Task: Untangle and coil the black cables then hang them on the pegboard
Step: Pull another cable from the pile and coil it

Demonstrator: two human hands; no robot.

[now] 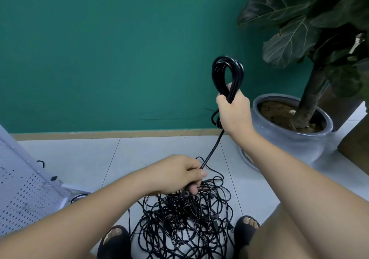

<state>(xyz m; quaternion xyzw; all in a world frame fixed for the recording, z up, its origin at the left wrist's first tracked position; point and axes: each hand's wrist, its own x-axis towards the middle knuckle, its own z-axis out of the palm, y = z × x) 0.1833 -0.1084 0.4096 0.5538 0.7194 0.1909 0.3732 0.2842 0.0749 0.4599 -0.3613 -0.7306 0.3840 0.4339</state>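
Note:
My right hand (234,112) is raised in front of the green wall and grips a coiled bundle of black cable (227,73), whose loop stands up above the fist. One taut strand (212,151) runs from that hand down to my left hand (179,174), which grips the same cable just above a big tangled pile of black cables (183,224) on the floor between my feet. The white pegboard (22,195) leans at the far left.
A large grey pot (289,139) with a broad-leaved plant (311,29) stands on the right, close to my right arm. Pale floor tiles (79,159) stretch to the wall's wooden skirting. My feet in black sandals (114,238) flank the pile.

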